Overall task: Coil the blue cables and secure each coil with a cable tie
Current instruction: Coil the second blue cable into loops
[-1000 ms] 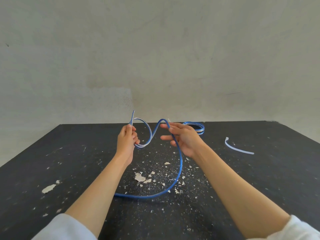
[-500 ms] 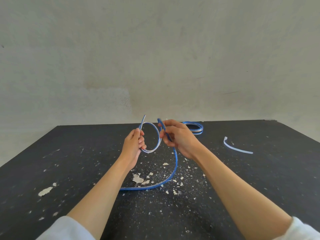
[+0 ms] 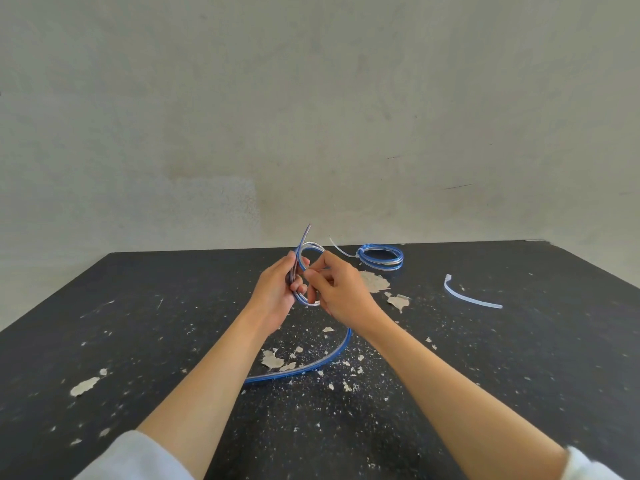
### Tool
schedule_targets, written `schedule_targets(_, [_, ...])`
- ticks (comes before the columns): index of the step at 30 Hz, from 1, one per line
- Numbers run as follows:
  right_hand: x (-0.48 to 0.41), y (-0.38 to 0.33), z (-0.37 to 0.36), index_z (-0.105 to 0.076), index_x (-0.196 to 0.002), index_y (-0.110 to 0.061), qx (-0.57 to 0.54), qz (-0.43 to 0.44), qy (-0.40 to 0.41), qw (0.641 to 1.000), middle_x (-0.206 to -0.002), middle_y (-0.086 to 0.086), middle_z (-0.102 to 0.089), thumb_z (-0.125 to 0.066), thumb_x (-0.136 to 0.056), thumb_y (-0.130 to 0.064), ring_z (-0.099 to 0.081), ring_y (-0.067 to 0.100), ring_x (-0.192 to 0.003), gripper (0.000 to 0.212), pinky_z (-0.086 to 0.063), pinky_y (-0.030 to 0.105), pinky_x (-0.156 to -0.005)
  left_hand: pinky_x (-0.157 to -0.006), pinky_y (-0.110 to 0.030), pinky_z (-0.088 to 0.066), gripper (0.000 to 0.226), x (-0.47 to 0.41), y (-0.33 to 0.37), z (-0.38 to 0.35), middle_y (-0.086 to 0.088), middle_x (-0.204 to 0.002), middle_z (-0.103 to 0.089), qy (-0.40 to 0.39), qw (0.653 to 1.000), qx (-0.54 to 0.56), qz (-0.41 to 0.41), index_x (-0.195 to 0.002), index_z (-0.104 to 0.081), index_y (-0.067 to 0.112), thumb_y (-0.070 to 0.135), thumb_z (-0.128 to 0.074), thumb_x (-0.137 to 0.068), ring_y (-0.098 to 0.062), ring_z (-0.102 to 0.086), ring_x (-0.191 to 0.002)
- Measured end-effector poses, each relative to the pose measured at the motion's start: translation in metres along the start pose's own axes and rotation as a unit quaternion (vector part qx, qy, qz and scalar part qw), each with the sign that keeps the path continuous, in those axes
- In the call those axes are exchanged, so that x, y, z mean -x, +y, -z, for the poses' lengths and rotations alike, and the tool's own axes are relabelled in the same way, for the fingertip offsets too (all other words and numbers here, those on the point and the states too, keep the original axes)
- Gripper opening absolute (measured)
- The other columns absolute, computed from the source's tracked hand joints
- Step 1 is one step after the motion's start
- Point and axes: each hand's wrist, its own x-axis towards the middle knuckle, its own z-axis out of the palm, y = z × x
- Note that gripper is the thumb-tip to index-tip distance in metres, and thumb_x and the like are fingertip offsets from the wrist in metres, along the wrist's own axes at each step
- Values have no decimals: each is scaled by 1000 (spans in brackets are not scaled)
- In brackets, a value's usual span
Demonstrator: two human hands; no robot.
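A blue cable (image 3: pixel 325 359) with a silvery stripe runs from the black table up into both hands. My left hand (image 3: pixel 277 292) grips a small loop of it, with the free end sticking up above the fingers. My right hand (image 3: pixel 337 289) pinches the same loop from the right, close against the left hand. The rest of the cable trails in a curve under my right wrist to the table. A finished blue coil (image 3: pixel 381 257) bound with a white cable tie lies behind the hands. A loose white cable tie (image 3: pixel 469 297) lies to the right.
The black table (image 3: pixel 138 341) is littered with pale paint flakes (image 3: pixel 272 358) and specks around the cable. A grey plaster wall (image 3: pixel 311 116) rises right behind the far table edge.
My hands have come together; the wide open bend of cable has been drawn into a small loop held by both. The trailing curve on the table has shortened.
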Motion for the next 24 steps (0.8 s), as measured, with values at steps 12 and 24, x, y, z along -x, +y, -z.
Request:
schedule_targets(12, [-2, 5, -3, -51, -67, -12, -30, -88, -69, 993, -54, 12, -67, -59, -89, -39, -51, 21, -32, 36, -31, 18, -31, -41, -14, -33, 32, -6, 8, -1, 7, -50, -51, -33, 991, 120, 40, -81, -60, 10, 28, -40, -98, -4, -34, -37])
schedule_targets(24, [8, 25, 11, -40, -120, -12, -218, -163, 5, 962, -76, 10, -64, -53, -95, -24, -54, 17, -48, 31, -38, 23, -41, -47, -18, -27, 37, -14, 17, 12, 7, -40, -32, 4, 984, 178, 23, -69, -47, 14, 27, -32, -100, -6, -28, -35])
